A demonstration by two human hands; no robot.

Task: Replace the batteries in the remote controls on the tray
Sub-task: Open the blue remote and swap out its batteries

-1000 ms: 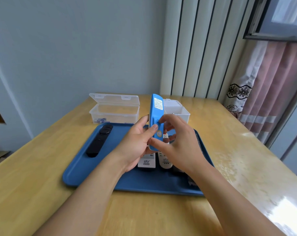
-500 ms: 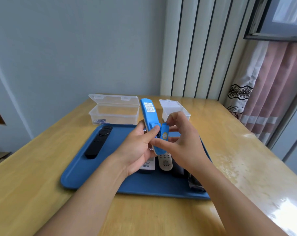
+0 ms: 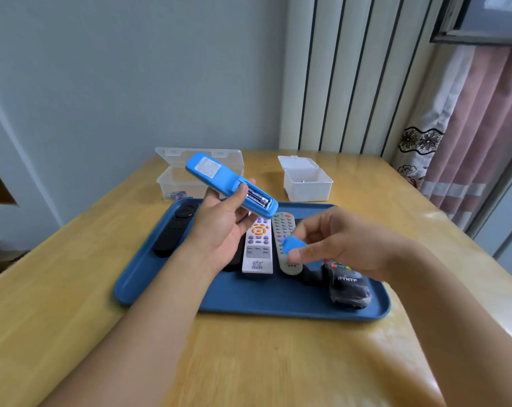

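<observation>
Wooden table (image 3: 249, 362), grey wall (image 3: 131, 69), pink curtain (image 3: 478, 127).

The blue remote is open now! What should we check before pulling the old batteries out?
1. Cover off: ok, the right hand pinches the blue cover.
2. Batteries showing: ok, two batteries lie in the open slot.
3. Remote held firmly: ok, the left hand grips the blue remote.
4. Free hand for pulling: not ok, the right hand holds the cover.
5. Box for old batteries open: ok, the small white box has its lid up.
6. New batteries ready: cannot tell; something lies in the clear box.
</observation>
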